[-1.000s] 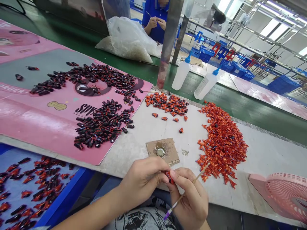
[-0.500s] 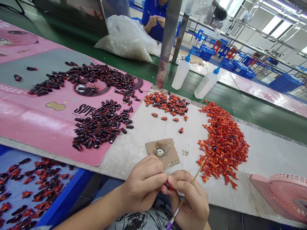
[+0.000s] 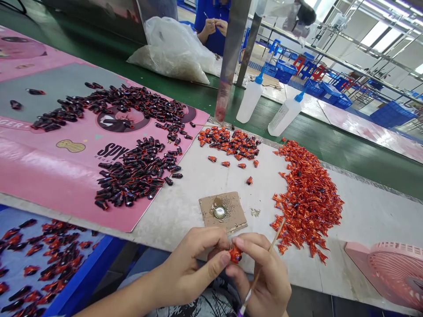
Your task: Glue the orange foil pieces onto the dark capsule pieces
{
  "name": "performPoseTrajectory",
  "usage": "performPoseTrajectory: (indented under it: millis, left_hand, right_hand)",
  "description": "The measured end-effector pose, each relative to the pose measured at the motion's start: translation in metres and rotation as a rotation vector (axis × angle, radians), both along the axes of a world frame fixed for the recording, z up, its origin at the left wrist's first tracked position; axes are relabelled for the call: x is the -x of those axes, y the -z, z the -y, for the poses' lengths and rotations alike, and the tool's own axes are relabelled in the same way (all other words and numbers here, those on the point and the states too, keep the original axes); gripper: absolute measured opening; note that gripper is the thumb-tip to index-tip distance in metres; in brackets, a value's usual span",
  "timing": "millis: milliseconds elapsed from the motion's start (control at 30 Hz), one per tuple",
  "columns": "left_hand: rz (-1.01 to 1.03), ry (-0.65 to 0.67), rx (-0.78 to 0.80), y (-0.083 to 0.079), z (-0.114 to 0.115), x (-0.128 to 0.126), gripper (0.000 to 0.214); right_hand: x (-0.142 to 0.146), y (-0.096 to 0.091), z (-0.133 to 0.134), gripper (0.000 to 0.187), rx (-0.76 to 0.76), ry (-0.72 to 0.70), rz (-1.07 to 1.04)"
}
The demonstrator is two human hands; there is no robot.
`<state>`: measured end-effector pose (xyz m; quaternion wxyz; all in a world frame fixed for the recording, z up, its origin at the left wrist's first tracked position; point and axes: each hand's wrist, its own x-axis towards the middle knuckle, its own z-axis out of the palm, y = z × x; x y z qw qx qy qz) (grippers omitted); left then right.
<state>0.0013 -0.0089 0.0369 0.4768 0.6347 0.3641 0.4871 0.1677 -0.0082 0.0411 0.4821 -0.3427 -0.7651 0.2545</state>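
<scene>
My left hand (image 3: pixel 194 264) and my right hand (image 3: pixel 266 275) meet low in the view, pinching a small orange-red foil-wrapped piece (image 3: pixel 235 254) between their fingertips. My right hand also grips a thin wooden stick (image 3: pixel 262 273) with a purple end. Just above my hands lies a square of brown cardboard (image 3: pixel 223 212) carrying a small metal cap (image 3: pixel 220 212) and glittery specks. To the right spreads a large heap of orange-red foil pieces (image 3: pixel 309 202). A smaller mixed batch of orange and dark pieces (image 3: pixel 231 143) sits farther ahead on the white worktop (image 3: pixel 185 207).
A pink printed mat (image 3: pixel 59 158) holds two dark piece heaps at left. Below it, a blue tray (image 3: pixel 56 264) holds more pieces. Ahead stand two glue bottles, a metal post and a plastic bag. A co-worker (image 3: pixel 211 26) works beyond. A pink fan (image 3: pixel 393 273) sits right.
My hands have drawn closer around the piece, which now shows more clearly between my fingers. The stick has tilted, and the view has shifted slightly.
</scene>
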Motion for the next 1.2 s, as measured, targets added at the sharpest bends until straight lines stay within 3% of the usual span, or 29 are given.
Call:
performPoseTrajectory:
  millis: [200, 333, 600, 700, 800, 867, 933, 1000, 1067, 1133, 1200]
  left_hand:
    - [-0.011, 0.025, -0.165, -0.005, 0.003, -0.001, 0.032]
    - [0.003, 0.022, -0.235, -0.005, 0.004, -0.002, 0.033]
    - [0.059, -0.029, -0.298, 0.000, 0.005, -0.005, 0.029]
    - [0.033, -0.039, -0.315, 0.003, 0.005, -0.004, 0.029]
    - [0.007, -0.091, -0.296, 0.004, 0.006, -0.004, 0.031]
    - [0.005, -0.124, -0.256, 0.003, 0.007, -0.005, 0.034]
    - [-0.002, -0.140, -0.220, 0.002, 0.008, -0.007, 0.038]
    - [-0.024, -0.120, -0.214, 0.000, 0.006, -0.007, 0.043]
    - [-0.084, -0.056, -0.266, -0.002, -0.001, -0.001, 0.049]
    - [-0.246, -0.055, -0.402, -0.002, -0.011, 0.012, 0.052]
    - [-0.537, -0.224, -0.563, 0.001, -0.023, 0.032, 0.049]
  right_hand:
    - [0.011, 0.000, 0.004, 0.036, 0.261, -0.136, -0.099]
    - [0.019, -0.003, 0.007, 0.038, 0.288, -0.203, -0.141]
    - [0.027, -0.006, 0.007, 0.042, 0.311, -0.165, -0.258]
    - [0.023, -0.002, 0.007, 0.041, 0.275, -0.148, -0.164]
    - [0.012, 0.003, 0.008, 0.031, 0.134, -0.047, -0.053]
    - [0.003, 0.005, 0.007, 0.041, 0.028, 0.016, -0.021]
    - [-0.004, 0.003, 0.006, 0.047, -0.021, -0.014, 0.004]
    - [-0.008, -0.002, 0.004, 0.037, 0.008, -0.105, 0.017]
    - [-0.009, -0.005, 0.003, 0.028, 0.077, -0.144, -0.007]
    - [-0.009, -0.007, 0.002, 0.024, 0.148, -0.083, -0.050]
    - [-0.009, -0.006, 0.003, 0.020, 0.210, 0.016, -0.087]
